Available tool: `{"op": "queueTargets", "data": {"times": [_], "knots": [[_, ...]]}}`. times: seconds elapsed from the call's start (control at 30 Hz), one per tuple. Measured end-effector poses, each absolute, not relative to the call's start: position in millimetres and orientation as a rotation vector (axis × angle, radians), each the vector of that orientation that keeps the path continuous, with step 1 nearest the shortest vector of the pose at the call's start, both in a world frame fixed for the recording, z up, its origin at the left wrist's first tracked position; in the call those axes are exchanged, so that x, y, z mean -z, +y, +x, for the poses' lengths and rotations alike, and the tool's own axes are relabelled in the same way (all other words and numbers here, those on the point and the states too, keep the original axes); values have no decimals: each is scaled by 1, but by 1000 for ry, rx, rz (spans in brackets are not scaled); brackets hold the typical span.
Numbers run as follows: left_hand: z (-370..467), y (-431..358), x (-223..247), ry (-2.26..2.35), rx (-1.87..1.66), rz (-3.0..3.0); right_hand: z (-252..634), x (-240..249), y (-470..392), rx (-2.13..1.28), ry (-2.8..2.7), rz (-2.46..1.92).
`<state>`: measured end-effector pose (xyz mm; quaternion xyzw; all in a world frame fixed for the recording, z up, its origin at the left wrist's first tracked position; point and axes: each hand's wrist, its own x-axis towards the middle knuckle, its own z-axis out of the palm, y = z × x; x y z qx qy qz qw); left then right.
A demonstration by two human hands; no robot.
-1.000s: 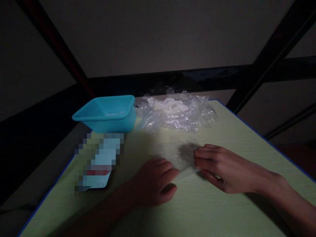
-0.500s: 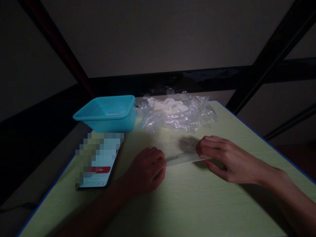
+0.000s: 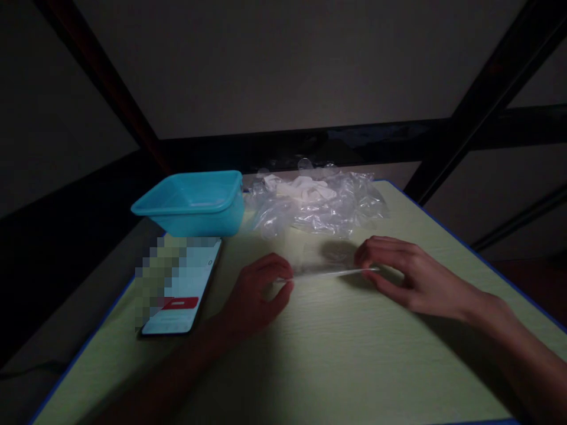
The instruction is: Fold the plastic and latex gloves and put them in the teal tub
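Observation:
A flat clear plastic bag (image 3: 323, 265) is stretched between my two hands, just above the pale green table (image 3: 336, 354). Its near edge shows as a thin bright line. My left hand (image 3: 261, 289) pinches the left end between thumb and fingers. At the opposite end, my right hand (image 3: 398, 271) is closed on the bag with thumb and fingertips. Through the film, a dark patch shows near my right fingers; whether it is shadow or contents I cannot make out.
Crumpled clear plastic bags (image 3: 328, 218) with white pieces (image 3: 305, 189) among them lie at the back of the table. To their left stands a blue plastic basin (image 3: 199, 218). A phone (image 3: 186, 289) with a lit screen, partly pixelated, lies left of my left hand.
Both hands have risen slightly away from me with the bag, which now appears more edge-on. My left thumb and fingers have spread into a visible pinch around its end.

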<state>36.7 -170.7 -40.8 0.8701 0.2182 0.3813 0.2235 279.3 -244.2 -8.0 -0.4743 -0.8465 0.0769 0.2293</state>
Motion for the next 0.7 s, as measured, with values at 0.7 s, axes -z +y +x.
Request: {"op": "queueTargets", "data": {"times": [0.7], "knots": [[25, -176, 25, 869, -1067, 1973, 270, 3, -253, -652, -1638, -1286]]}}
